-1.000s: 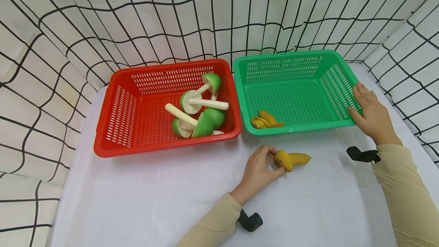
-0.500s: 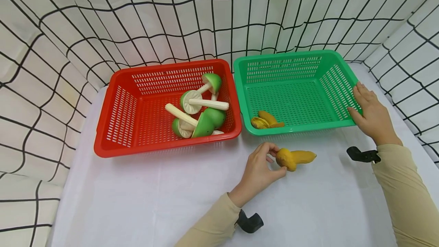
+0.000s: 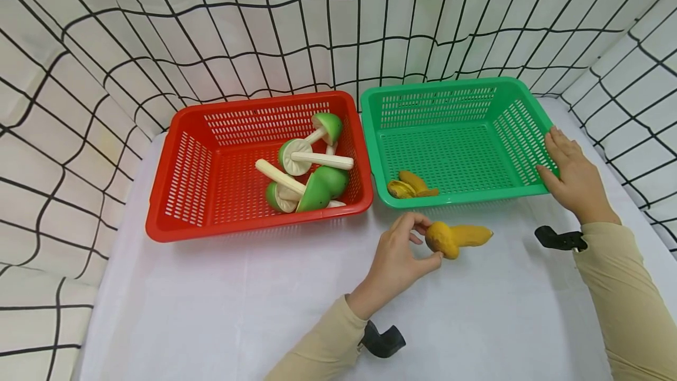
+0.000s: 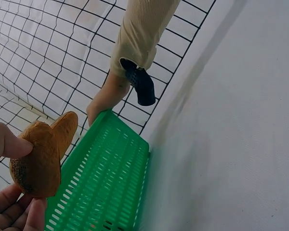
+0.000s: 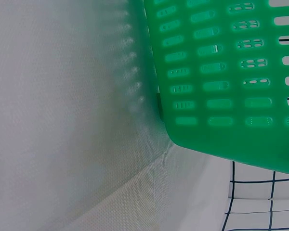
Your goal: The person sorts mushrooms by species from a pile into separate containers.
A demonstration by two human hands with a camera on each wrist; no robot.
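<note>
My left hand (image 3: 398, 260) pinches a yellow toy mushroom (image 3: 443, 241) by its rounded cap, between thumb and fingertips. Its stem points right, and it is held in front of the green basket (image 3: 478, 194). Up close in the left wrist view, the mushroom (image 4: 41, 156) looks brownish, with a dark rough patch on the cap. My right hand (image 3: 573, 175) rests on the green basket's right rim, fingers extended and thumb over the edge. The right wrist view shows the basket's slotted wall (image 5: 212, 96) but not the hand.
In the green basket's near-left corner lie several small yellow-brown pieces (image 3: 412, 183). Left of it stands a red basket (image 3: 254, 229) with several green-capped toy mushrooms (image 3: 317, 193). White cloth covers the table (image 3: 222, 310), and a black-lined white curtain (image 3: 338, 28) hangs behind.
My left hand has moved slightly up and to the right with the yellow mushroom, towards the green basket. The right hand and both baskets have stayed in place.
</note>
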